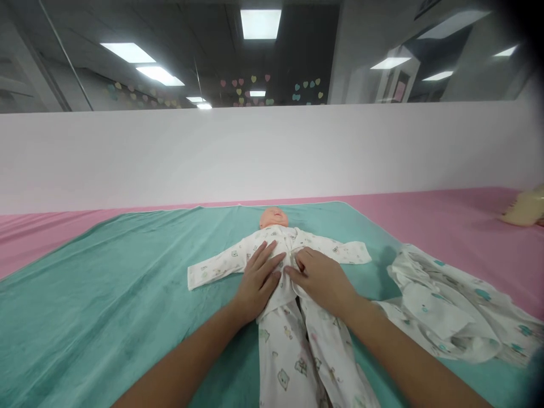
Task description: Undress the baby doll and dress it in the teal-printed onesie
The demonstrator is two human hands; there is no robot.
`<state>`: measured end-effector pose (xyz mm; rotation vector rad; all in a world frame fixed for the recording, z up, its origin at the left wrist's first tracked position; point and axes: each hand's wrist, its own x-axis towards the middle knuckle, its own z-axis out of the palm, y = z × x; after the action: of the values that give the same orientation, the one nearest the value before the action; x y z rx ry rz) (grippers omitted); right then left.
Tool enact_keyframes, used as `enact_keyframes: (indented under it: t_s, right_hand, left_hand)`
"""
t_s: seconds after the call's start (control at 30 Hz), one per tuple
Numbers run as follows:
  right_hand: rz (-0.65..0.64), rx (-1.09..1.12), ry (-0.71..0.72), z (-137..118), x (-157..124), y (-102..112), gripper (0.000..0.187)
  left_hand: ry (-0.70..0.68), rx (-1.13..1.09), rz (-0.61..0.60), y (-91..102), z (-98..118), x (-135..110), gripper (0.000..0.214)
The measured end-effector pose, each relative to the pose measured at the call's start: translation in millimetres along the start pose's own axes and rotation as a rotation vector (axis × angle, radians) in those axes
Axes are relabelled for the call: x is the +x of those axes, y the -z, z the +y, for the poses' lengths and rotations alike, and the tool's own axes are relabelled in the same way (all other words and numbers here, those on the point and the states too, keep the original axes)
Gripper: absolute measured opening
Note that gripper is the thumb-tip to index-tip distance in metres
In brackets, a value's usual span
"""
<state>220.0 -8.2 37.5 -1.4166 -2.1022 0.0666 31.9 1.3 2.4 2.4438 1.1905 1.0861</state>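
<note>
A baby doll (274,217) lies on its back with its head away from me, wearing a white printed long-sleeved top (238,255). White printed pants (283,357) cover its legs, which point toward me. My left hand (258,280) rests flat on the left side of the top, fingers spread. Curled at the middle of the chest, my right hand (321,276) has its thumb and fingers closed on the front edge of the top. Its fingertips are partly hidden. Both sleeves stretch out to the sides.
Under the doll a teal blanket (127,294) is spread over a pink surface (433,221). A crumpled white printed cloth (450,306) lies to the right. At the far right edge is a pale yellow object (523,208). Behind stands a low white wall (238,156) with glass above it.
</note>
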Motion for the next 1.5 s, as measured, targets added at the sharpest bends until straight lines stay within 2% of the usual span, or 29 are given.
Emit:
enact_keyframes:
  t_s: [0.17,0.37,0.8,1.07,1.3,1.5]
  right_hand:
    - [0.025,-0.129,-0.005,-8,-5,-11,0.030]
    - [0.021,-0.102,0.022,-7,-5,-7,0.029]
    - [0.142,0.395,-0.172,7,0,-6,0.034]
    - [0.171,0.533,-0.288,14,5,-8,0.033]
    - [0.198,0.472,-0.329,17,6,-11,0.034]
    - [0.151,0.377,-0.246,20,4,-9,0.029]
  left_hand:
    - [0.004,0.028,-0.017,-1.1,1,0,0.041]
    - [0.018,0.033,-0.045,3.9,4,0,0.042]
    - [-0.001,0.087,-0.049,4.4,3,-1,0.041]
    - [-0.011,0.083,-0.023,3.3,3,-1,0.038]
    - [-0.005,0.060,-0.020,3.1,4,-1,0.037]
    - [-0.016,0.051,-0.011,4.5,4,-2,0.036]
